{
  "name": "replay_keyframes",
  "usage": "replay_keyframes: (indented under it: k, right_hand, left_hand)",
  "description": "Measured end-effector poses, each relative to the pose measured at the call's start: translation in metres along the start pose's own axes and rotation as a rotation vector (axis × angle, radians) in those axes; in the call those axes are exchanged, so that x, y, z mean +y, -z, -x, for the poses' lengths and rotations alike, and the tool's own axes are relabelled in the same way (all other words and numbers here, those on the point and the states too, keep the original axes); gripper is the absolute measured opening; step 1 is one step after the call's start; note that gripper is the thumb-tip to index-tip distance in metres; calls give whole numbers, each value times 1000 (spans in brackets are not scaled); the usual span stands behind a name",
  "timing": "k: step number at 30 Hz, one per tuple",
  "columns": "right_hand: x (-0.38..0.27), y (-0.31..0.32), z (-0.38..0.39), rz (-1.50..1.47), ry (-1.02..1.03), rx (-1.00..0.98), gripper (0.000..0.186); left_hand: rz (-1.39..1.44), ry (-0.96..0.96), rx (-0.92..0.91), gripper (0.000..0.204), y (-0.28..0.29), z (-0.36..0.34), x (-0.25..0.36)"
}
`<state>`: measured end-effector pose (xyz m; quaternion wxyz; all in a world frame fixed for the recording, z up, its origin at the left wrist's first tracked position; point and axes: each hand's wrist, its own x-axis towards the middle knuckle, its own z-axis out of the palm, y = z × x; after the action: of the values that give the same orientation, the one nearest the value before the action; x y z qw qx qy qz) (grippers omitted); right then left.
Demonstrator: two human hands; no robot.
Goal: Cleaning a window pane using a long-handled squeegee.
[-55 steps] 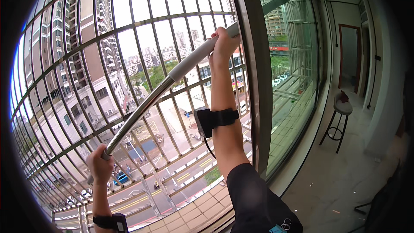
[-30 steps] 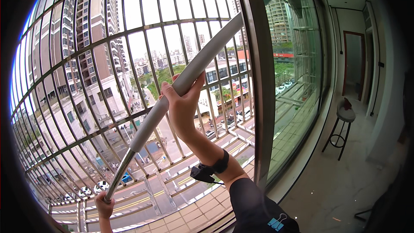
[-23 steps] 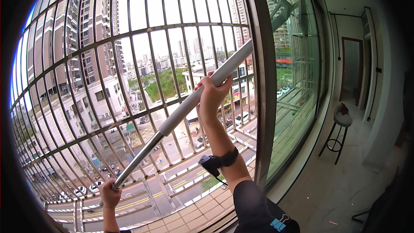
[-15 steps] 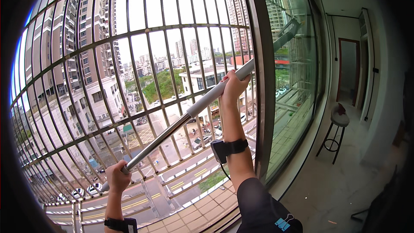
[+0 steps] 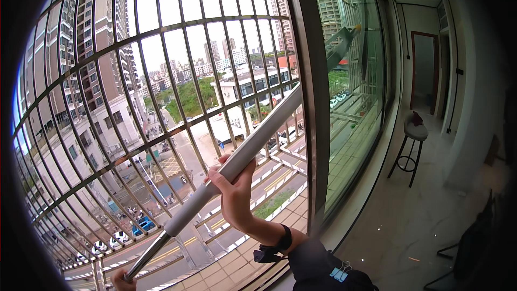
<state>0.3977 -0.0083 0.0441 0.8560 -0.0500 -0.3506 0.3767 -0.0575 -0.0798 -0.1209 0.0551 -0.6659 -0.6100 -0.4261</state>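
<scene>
A long-handled window cleaner (image 5: pixel 264 133) slants across the view, with a thick grey sleeve and a thinner shiny metal tube (image 5: pixel 148 256) below it. My right hand (image 5: pixel 237 191) is closed round the grey sleeve at mid-length. At the lower left edge, my left hand (image 5: pixel 124 280) grips the bottom end of the metal tube and is partly cut off. The pole passes behind the window frame (image 5: pixel 309 102). Its flat head (image 5: pixel 364 37) shows through the glass pane (image 5: pixel 350 129), seen nearly edge-on; whether it touches the glass I cannot tell.
Metal security bars (image 5: pixel 177 73) enclose the outside of the opening, over a tiled ledge (image 5: pixel 253 250). A street and tall buildings lie beyond. Indoors on the right are a round-seated stool (image 5: pixel 415 129) with a dark red cloth and a doorway (image 5: pixel 425 73).
Both hands and the pole have come down and to the left. In the glass, the cleaner's head has turned from broadside to nearly edge-on. My view has shifted slightly.
</scene>
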Motion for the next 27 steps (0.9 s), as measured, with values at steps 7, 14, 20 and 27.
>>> replay_keyframes:
  k: [7, 14, 20, 27]
  right_hand:
    - [-14, 30, -20, 21, 80, 186, 58]
    - [-27, 76, -71, 1, 174, 457, 52]
    - [-17, 86, -73, 39, 153, 567, 56]
    - [-10, 73, -28, 52, -3, 298, 76]
  left_hand:
    - [-42, -206, 82, 9, -14, 13, 95]
    - [-158, -249, 76, 18, -43, -44, 146]
    - [-166, -277, 12, 15, -47, -66, 147]
    - [-85, -184, 112, 11, -20, -33, 92]
